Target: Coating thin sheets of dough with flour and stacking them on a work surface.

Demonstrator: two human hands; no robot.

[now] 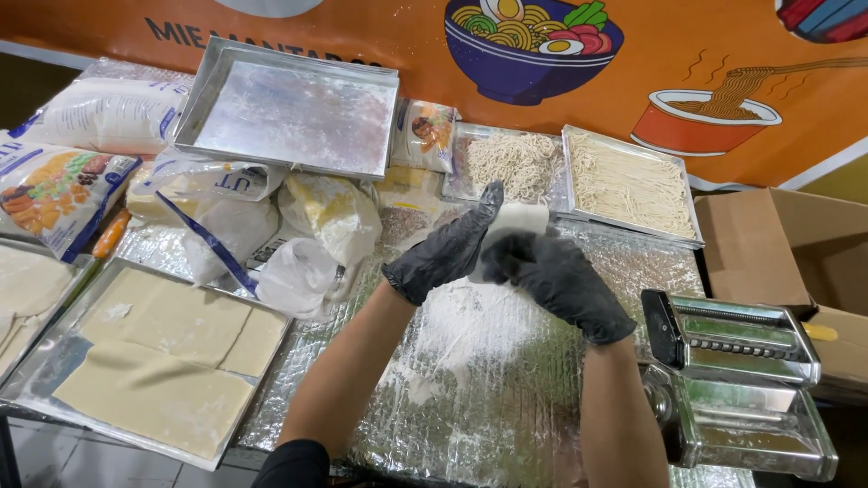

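Both my hands wear black gloves and hold a pale, folded sheet of dough (517,220) above the foil-covered table (506,398). My left hand (448,246) lies flat against the sheet's left side, fingers pointing up. On the dough's lower right edge my right hand (551,280) is curled. A patch of white flour (466,330) is spread on the foil right under the hands.
A metal pasta machine (737,370) stands at the right edge. A tray of flat dough sheets (158,348) sits at front left. Behind are an empty metal tray (294,108), flour bags (226,217), two trays of cut noodles (628,181) and a cardboard box (778,244).
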